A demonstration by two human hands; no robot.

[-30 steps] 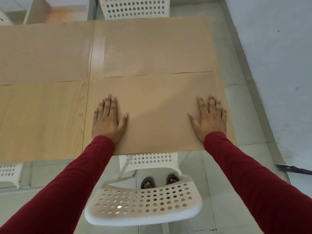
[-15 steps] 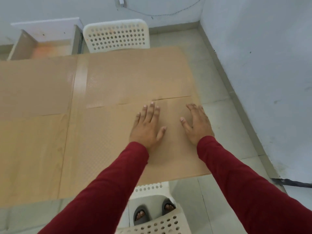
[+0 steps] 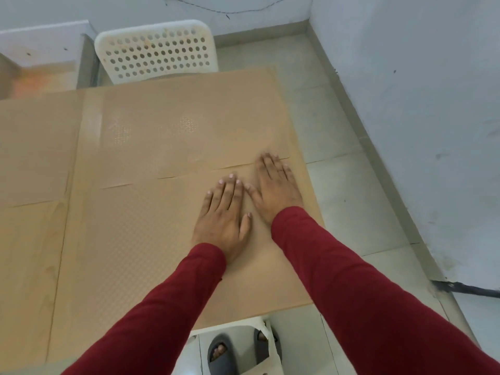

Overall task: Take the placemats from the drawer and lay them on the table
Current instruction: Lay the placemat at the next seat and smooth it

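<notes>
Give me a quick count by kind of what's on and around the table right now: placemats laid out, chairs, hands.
Placemats on the table: 3, namely the near right placemat under both hands, the far right placemat and the far left placemat
White perforated chairs: 2, the far chair and the near chair, partly hidden
Hands: 2, left hand and right hand, flat on the mat
Total: 7

A single wide-angle camera, worn on the person's head, looks forward and steeply down over the table [image 3: 32,239], close enough that both red sleeves run in from the bottom edge. It faces the room's far corner, taking in the white chair [image 3: 157,50] beyond the table and, directly below, the person's sandalled feet [image 3: 223,353]. The frame's edges bend and blur somewhat, so the upper left corner is probably not reliable.
</notes>
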